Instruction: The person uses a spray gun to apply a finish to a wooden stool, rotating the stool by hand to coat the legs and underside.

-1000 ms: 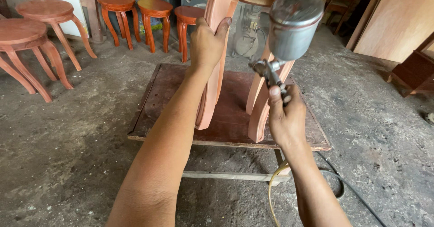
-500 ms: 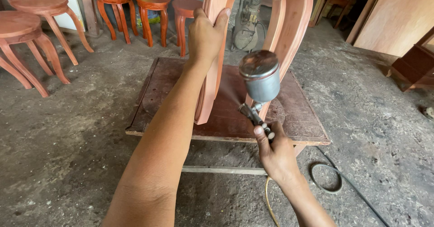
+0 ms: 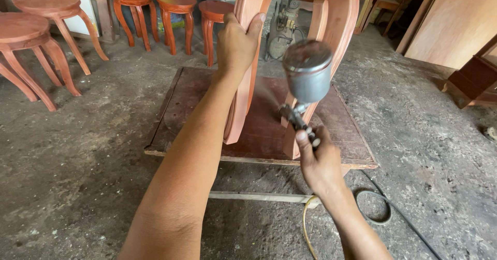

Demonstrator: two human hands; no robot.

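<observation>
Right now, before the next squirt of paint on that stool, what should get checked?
1. Left hand grips the stool leg: ok.
2. Right hand holds the spray gun by its handle: ok.
3. Gun points at the stool's legs, fine mist showing: ok.
4. Stool's feet rest on the board: ok.
5. Hose loops loose on the floor under the right hand, clear of the stool: ok.
6. Paint left in the cup: cannot tell, lid is shut.
</observation>
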